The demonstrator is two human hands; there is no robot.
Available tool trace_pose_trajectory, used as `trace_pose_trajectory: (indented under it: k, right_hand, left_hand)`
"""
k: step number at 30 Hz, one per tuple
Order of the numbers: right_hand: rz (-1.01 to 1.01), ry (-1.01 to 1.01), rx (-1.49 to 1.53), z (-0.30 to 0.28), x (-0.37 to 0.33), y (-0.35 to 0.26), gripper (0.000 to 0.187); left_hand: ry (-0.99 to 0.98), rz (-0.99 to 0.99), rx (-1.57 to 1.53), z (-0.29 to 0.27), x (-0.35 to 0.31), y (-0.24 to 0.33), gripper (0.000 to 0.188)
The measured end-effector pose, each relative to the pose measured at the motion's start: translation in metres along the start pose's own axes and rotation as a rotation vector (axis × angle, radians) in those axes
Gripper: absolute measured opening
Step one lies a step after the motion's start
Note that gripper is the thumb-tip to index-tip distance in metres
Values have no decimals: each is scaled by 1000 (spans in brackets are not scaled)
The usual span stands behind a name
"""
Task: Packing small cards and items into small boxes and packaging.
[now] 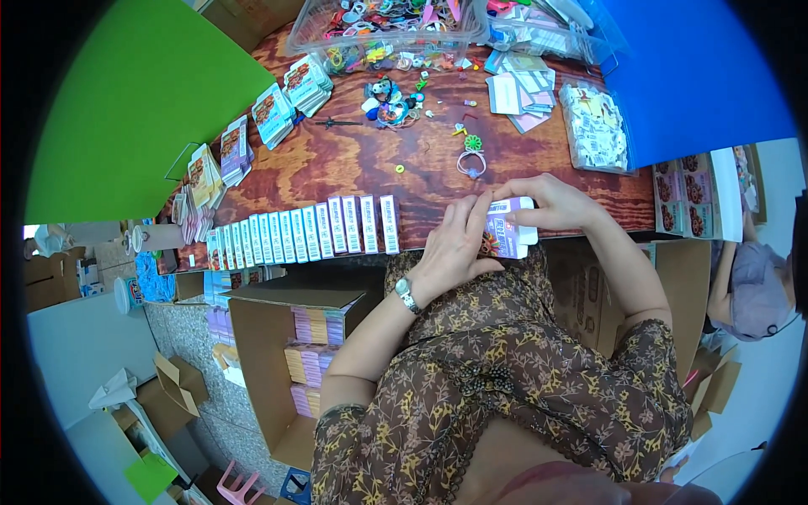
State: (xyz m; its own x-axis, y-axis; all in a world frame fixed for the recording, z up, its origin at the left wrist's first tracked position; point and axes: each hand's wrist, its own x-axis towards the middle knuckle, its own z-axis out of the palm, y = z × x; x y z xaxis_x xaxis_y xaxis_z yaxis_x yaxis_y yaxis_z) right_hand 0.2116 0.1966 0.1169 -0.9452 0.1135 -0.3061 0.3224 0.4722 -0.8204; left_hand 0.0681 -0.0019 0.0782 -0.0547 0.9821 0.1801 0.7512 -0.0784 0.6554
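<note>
A small purple-and-white carton (508,239) lies at the table's front edge, with white flaps standing out at its right end. My left hand (455,244) grips its left side, thumb at the near edge and fingers along the far side. From above, my right hand (551,202) curls over the same carton, its fingertips at the top and flap end. Just beyond it lies a pink hair tie (471,163) with a green flower bead (473,143). To the left, a row of upright slim cartons (324,230) runs along the front edge.
Stacks of folded cards (273,115) line the left side. A clear bin of trinkets (387,46) stands at the back, near a trinket pile (394,108). Flat cards (522,91) and a tray of white packets (595,130) are at right. Below is an open cardboard box (261,362).
</note>
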Motion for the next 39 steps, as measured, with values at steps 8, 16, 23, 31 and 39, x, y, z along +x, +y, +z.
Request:
trace_pose_trajectory:
  k: [8, 16, 23, 31, 39]
  right_hand:
    - [-184, -70, -34, -1, 44, 1, 45]
    - [18, 557, -764, -111, 119, 137, 62]
    - [146, 435, -896, -106, 137, 129, 66]
    - [-235, 710, 43, -70, 61, 38, 12]
    - [-486, 661, -197, -5, 14, -41, 12]
  left_hand:
    - [223, -139, 55, 19, -9, -15, 96]
    - [312, -158, -330, 35, -6, -37, 74]
    - [381, -380, -600, 46, -13, -48, 77]
    - [581, -424, -399, 50, -9, -57, 62]
    - [610, -455, -340, 46, -8, -54, 56]
